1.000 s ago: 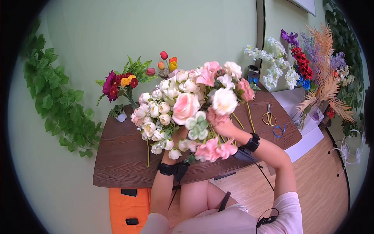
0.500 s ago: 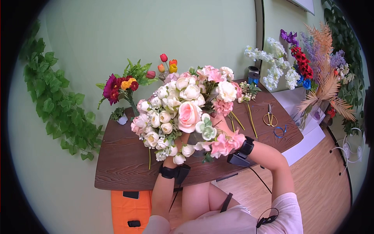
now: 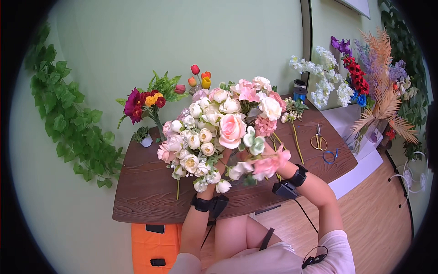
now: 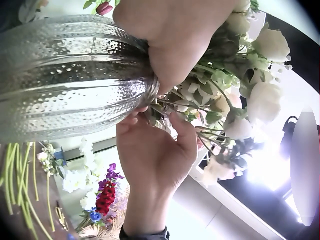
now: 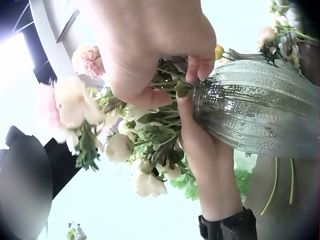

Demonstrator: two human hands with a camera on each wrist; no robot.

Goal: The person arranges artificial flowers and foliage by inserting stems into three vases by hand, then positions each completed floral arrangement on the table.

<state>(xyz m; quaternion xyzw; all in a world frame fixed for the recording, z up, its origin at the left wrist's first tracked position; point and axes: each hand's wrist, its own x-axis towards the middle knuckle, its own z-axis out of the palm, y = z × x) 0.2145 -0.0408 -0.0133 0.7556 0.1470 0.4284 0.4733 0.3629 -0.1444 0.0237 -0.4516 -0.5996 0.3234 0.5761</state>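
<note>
A large bouquet of white and pink artificial flowers (image 3: pixel 214 123) fills a ribbed, textured glass vase (image 4: pixel 65 80) and mostly hides both hands in the head view. My left hand (image 4: pixel 175 35) grips the vase's neck, its thumb lying along the rim in the right wrist view. At the mouth of the vase, my right hand (image 5: pixel 150 45) curls its thumb and fingers around the flower stems (image 5: pixel 167 82). A pale green succulent (image 3: pixel 253 140) and a pink flower (image 3: pixel 271 163) stick out at the bouquet's front right, over the right wrist.
Loose green stems lie on the brown wooden table (image 3: pixel 146 196). Gold-handled scissors (image 3: pixel 318 139), a blue ribbon loop (image 3: pixel 330 156) and ribbon spools (image 3: pixel 299 91) are at the right. Behind stand a red-and-yellow bunch (image 3: pixel 143 102), tulips (image 3: pixel 200 77) and a small potted plant (image 3: pixel 143 137).
The pink flower and the succulent at the bouquet's front have moved right and up. At the right side, pink blooms have drawn back left, uncovering a small white-flowered sprig on the table.
</note>
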